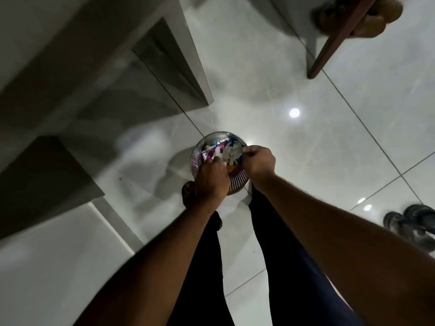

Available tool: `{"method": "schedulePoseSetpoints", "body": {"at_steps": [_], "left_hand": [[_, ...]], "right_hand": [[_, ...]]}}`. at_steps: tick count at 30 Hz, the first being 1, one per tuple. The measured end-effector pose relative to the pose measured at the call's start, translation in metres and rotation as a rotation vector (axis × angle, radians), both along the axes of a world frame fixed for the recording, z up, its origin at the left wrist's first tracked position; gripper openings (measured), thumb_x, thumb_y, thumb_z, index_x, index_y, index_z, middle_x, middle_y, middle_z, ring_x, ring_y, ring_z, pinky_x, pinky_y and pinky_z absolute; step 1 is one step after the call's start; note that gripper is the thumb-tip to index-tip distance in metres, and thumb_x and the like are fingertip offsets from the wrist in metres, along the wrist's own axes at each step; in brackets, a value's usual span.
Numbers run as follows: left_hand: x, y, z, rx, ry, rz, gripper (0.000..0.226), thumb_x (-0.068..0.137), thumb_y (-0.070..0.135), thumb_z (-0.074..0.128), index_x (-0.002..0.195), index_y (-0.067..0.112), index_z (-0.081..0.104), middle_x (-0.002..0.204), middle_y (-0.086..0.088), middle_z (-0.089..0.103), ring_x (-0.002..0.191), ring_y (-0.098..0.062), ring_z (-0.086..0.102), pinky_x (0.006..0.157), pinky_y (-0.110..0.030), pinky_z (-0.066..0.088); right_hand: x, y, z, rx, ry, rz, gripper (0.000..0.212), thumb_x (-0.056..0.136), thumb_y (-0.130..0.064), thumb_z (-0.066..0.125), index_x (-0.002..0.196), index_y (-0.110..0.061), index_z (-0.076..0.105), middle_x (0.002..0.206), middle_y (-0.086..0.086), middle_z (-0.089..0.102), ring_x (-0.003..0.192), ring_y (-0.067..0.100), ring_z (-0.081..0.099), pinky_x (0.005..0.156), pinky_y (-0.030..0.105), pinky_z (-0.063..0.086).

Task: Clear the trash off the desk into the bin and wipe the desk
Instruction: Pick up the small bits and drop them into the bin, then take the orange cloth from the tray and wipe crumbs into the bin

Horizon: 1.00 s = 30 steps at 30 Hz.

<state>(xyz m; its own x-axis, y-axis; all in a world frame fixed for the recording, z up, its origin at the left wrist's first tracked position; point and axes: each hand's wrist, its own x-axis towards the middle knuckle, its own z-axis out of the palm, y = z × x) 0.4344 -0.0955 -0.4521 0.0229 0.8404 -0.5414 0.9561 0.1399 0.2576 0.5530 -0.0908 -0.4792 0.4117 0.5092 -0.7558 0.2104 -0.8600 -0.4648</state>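
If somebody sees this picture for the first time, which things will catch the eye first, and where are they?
First the two bare forearms reaching down the middle of the view, the left hand and right hand meeting over a round metal bin on the glossy tiled floor. Colourful wrappers and white scraps fill the bin. A bright lamp reflection shines on the tiles just beyond it.

The glossy pale-grey tiled floor [306, 142] carries a round silvery metal bin [202, 143], which stands upright and holds crumpled white and purple wrappers [217, 149]. To the right, a pair of dark sandals [409, 222] lies on the tiles, well apart from the bin. A brown wooden furniture leg [329, 48] stands on the floor farther off.
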Motion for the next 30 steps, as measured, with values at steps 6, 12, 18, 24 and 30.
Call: {"method": "schedulePoseSetpoints", "body": {"at_steps": [6,12,18,24,30], "left_hand": [[0.043,0.034,0.164,0.5,-0.232,-0.146,0.041,0.095,0.019,0.045,0.119,-0.004,0.069,0.106,-0.019,0.074,0.096,-0.033,0.071,0.083,-0.039,0.061],[0.073,0.134,0.325,1.058,-0.319,-0.219,0.04,0.098,0.02,0.051,0.124,-0.007,0.064,0.115,-0.022,0.07,0.104,-0.032,0.065,0.094,-0.04,0.053],[0.013,0.297,0.369,0.888,0.066,-0.012,0.059,0.093,0.032,0.052,0.132,-0.013,0.054,0.132,-0.033,0.059,0.123,-0.045,0.057,0.107,-0.049,0.046],[-0.036,0.329,0.321,0.594,0.234,0.034,0.087,0.08,0.049,0.05,0.147,-0.005,0.036,0.154,-0.024,0.04,0.144,-0.04,0.033,0.113,-0.056,0.034],[-0.033,0.334,0.32,0.547,0.216,0.065,0.091,0.078,0.046,0.05,0.151,-0.003,0.029,0.159,-0.022,0.032,0.15,-0.036,0.024,0.119,-0.055,0.026]], "right_hand": [[0.039,0.015,0.139,0.389,-0.007,-0.022,0.024,0.094,-0.008,0.054,0.104,-0.019,0.074,0.103,-0.008,0.074,0.099,0.007,0.068,0.092,0.026,0.052],[0.06,0.094,0.306,0.705,-0.027,-0.079,0.028,0.096,-0.004,0.054,0.117,-0.012,0.071,0.117,-0.002,0.072,0.107,0.002,0.064,0.098,0.015,0.047],[0.042,0.214,0.407,0.927,-0.224,0.242,0.031,0.093,-0.01,0.057,0.121,-0.015,0.07,0.118,-0.003,0.072,0.107,0.005,0.064,0.091,0.002,0.038],[0.056,0.351,0.443,1.025,-0.487,0.403,0.03,0.09,-0.018,0.06,0.118,-0.011,0.068,0.113,0.012,0.073,0.1,0.028,0.069,0.091,0.033,0.051],[0.07,0.475,0.428,0.617,-0.583,0.685,0.036,0.094,-0.034,0.052,0.12,-0.01,0.061,0.11,0.017,0.07,0.097,0.034,0.065,0.087,0.04,0.054]]}}
